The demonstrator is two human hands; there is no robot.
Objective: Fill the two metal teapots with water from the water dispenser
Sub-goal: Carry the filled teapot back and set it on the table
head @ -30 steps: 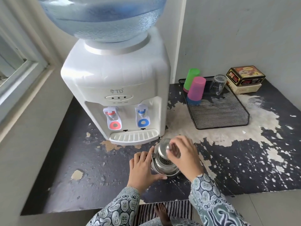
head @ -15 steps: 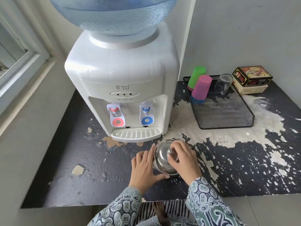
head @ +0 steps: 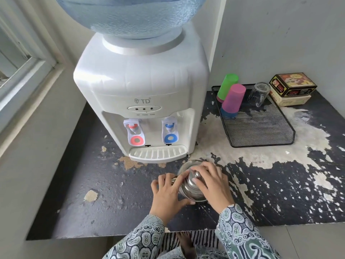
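Judging from the counter (head: 78, 193), filling has not visibly begun: one metal teapot (head: 192, 186) sits before the water dispenser (head: 141, 86), left hand (head: 167, 195) bracing its side, right hand (head: 212, 184) pinching its lid; its contents are hidden and no second teapot shows.

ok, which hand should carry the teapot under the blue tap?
Left, probably. The left hand cups the side of the teapot, while the right hand rests on the lid. The blue tap is just ahead.
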